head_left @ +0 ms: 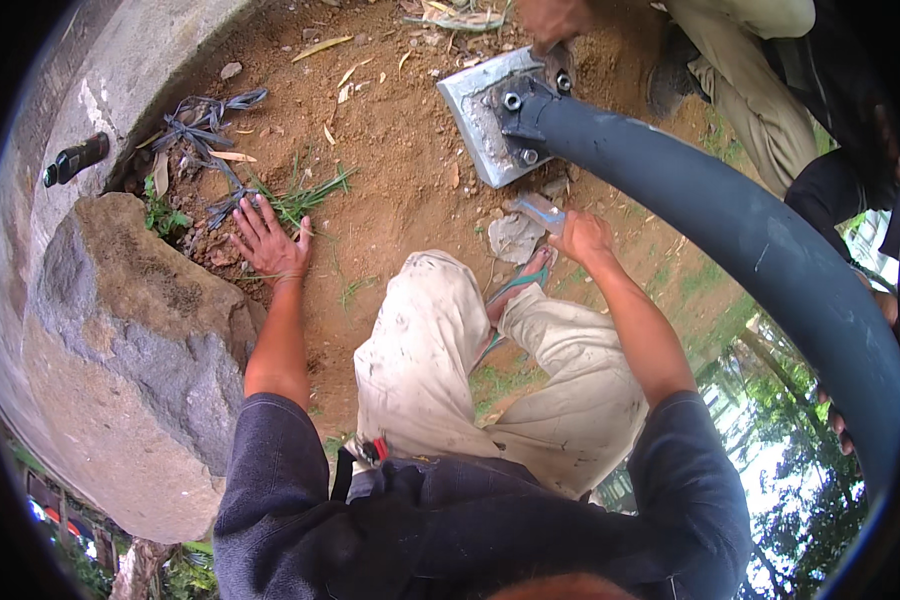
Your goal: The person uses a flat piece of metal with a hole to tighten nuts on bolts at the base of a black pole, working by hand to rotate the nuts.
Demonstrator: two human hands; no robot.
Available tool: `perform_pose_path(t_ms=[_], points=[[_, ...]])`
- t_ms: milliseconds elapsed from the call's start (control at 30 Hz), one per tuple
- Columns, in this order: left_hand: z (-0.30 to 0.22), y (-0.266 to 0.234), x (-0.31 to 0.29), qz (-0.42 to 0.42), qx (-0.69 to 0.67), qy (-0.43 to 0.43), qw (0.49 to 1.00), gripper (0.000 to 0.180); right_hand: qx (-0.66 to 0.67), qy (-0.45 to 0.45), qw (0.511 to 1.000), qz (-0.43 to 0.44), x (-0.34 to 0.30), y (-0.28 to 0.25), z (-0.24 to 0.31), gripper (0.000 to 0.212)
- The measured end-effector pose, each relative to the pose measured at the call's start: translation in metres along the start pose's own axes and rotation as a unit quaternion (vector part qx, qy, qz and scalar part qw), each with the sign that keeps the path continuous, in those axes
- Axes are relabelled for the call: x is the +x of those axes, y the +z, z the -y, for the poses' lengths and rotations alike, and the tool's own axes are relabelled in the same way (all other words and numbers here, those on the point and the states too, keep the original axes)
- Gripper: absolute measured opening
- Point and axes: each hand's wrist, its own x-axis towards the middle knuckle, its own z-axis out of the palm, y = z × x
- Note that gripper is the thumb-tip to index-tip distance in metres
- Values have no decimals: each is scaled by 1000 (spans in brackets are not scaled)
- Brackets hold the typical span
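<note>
In the head view, the person's left hand is palm down on the reddish-brown soil, its fingers straight and spread wide, holding nothing. A tuft of thin green grass blades lies just beside the fingertips, near crumpled dark grey plastic strips. A large, rough grey-brown rock stands close to the left forearm.

The right hand has its fingers curled closed around a flat grey tool with a blue streak; the hand covers its near end. The tool's exposed end is near a pale, irregular stone and below a light grey square block. A thick dark blue-grey pipe joins this block through a bolted plate. Another person's hand reaches toward the plate; whether it touches is unclear.
</note>
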Motion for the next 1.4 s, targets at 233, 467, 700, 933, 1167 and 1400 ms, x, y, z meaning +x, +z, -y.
perform_pose_path(t_ms=[233,467,700,933,1167,1400], points=[[-3,-9,4,6,-8,9,1000,96,103,69,992,-12,-14,29,16,53],[-6,-3,2,-2,19,13,1000,95,289,89,951,-61,-48,55,26,69],[-17,-10,7,-34,-133,19,990,76,425,104,895,-93,-62,112,127,71],[-26,-44,-77,575,-612,-329,431,66,456,79,885,-49,-59,139,150,63],[-1,-109,-81,549,-641,-391,366,61,545,7,822,-165,-80,87,142,58],[-51,-252,74,209,-634,-34,743,60,616,-35,755,-220,-55,2,159,53]])
